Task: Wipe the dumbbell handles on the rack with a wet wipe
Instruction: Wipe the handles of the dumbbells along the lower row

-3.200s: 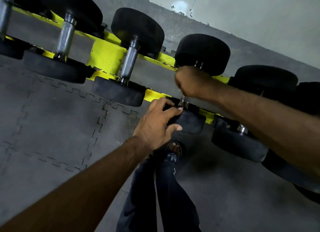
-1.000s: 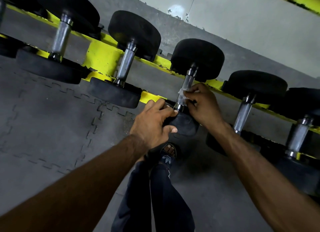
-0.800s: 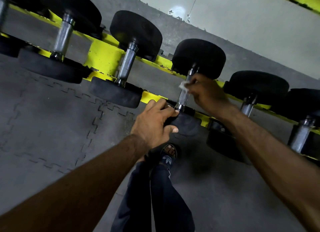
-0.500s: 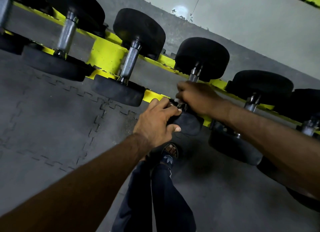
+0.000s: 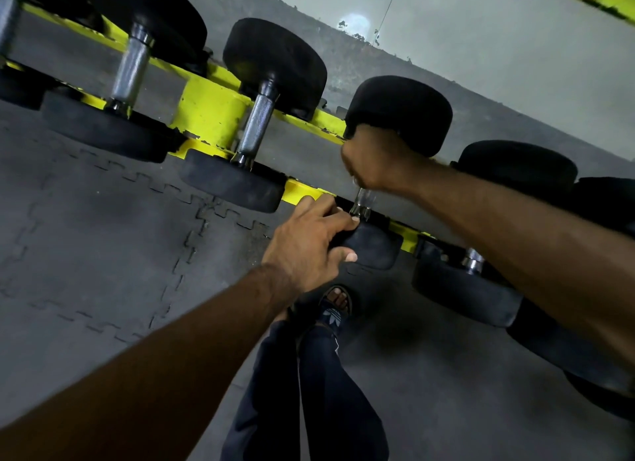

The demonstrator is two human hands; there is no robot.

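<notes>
1. The floor (image 5: 103,254) is grey matting, its tiles joined by jigsaw-toothed seams. It fills the left and the bottom of the view.
2. A pale wall (image 5: 481,48) runs across the top right, with a darker grey band along its foot.
3. The rack (image 5: 209,117) is painted bright yellow and chipped at the edges. It slants from the upper left down to the right, and its two rails carry the weights.
4. Neighbouring dumbbells (image 5: 256,127) lie across the rails on either side. They have round black rubber heads and knurled steel grips, and the steel catches the light.
5. Dark trousers (image 5: 326,392) hang at the bottom centre.
6. The dumbbell (image 5: 405,110) being worked on sits near the middle of the rack. Its far head is a thick, matt black drum, and its near head (image 5: 374,247) juts over the front rail.
7. The left hand (image 5: 309,244) grips the near head, with its fingers curled over the top edge and its thumb pressed on the side.
8. The right hand (image 5: 374,161) is closed in a fist round the upper part of the handle, hard against the far head.
9. The handle (image 5: 362,203) shows only as a short, shiny steel stub between the two hands.
10. A sandal (image 5: 338,302) with bare toes stands on the floor just below the near head.
11. The wet wipe cannot be made out; the fist covers that part of the grip.
</notes>
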